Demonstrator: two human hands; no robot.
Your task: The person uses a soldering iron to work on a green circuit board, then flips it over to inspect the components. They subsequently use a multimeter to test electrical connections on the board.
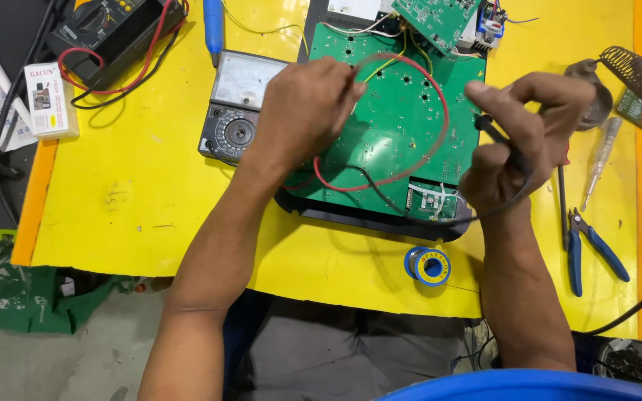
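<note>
My left hand (302, 111) over green circuit board (395, 119), grip closed around red probe lead (440, 126), tip hidden under fingers. My right hand (518, 141) raised beside board edge, grip pinching black probe (495, 134) like pen, point toward board. Both leads loop across board. Analog multimeter (239, 108) just left of board on yellow tabletop (150, 186), dial easy to see. Solder spool (429, 266), blue pliers (585, 249) near right.

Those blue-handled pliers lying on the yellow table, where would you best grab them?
Probably by the two blue handles of the pliers, coming from above. They lie flat with the handles splayed toward the table's near edge, beside the right hand, with bare yellow table around them; the metal jaws point away.
</note>
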